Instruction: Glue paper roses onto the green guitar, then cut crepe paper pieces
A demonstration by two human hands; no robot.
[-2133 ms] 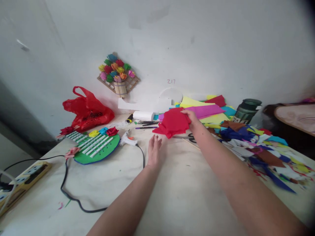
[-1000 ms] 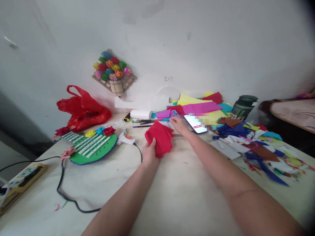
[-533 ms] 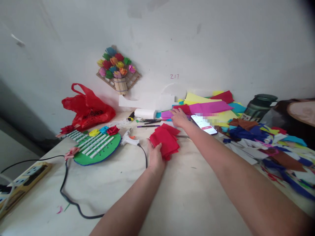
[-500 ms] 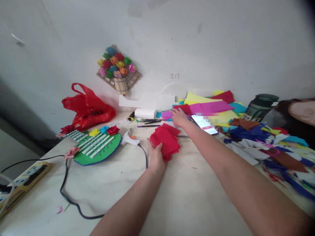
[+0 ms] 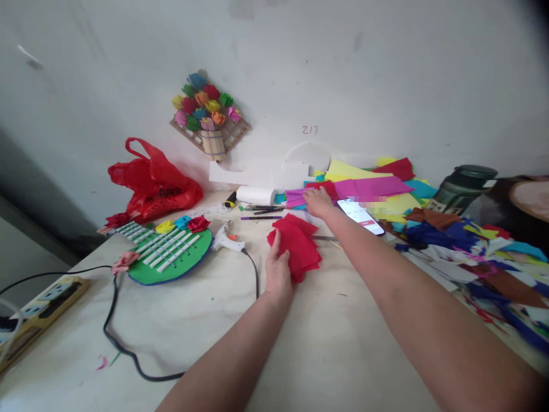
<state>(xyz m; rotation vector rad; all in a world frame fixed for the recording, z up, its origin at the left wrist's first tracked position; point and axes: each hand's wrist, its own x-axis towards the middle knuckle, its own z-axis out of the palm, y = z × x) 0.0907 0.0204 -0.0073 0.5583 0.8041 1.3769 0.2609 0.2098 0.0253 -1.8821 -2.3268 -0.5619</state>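
My left hand (image 5: pixel 278 272) grips the near edge of a stack of red paper squares (image 5: pixel 298 247) lying on the table, thumb on top. My right hand (image 5: pixel 318 201) reaches far forward, palm down, fingers resting on a small purple paper piece (image 5: pixel 295 197) at the edge of a pile of coloured sheets (image 5: pixel 369 189). A phone (image 5: pixel 361 209) with a lit screen lies just right of my right wrist. Scissors (image 5: pixel 325 238) lie partly under my right forearm.
A glue gun (image 5: pixel 227 243) with a black cord (image 5: pixel 128 349) lies left of the red stack, beside a green paper craft (image 5: pixel 169 254). Pens (image 5: pixel 259 213), a white roll (image 5: pixel 255 195), a red plastic bag (image 5: pixel 154 186), a dark jar (image 5: pixel 465 186), paper scraps (image 5: pixel 472 252) and a power strip (image 5: pixel 38 303) surround the work area.
My right hand let go of the red paper stack and reached to the purple piece by the coloured pile. My left hand took hold of the red stack on the table.
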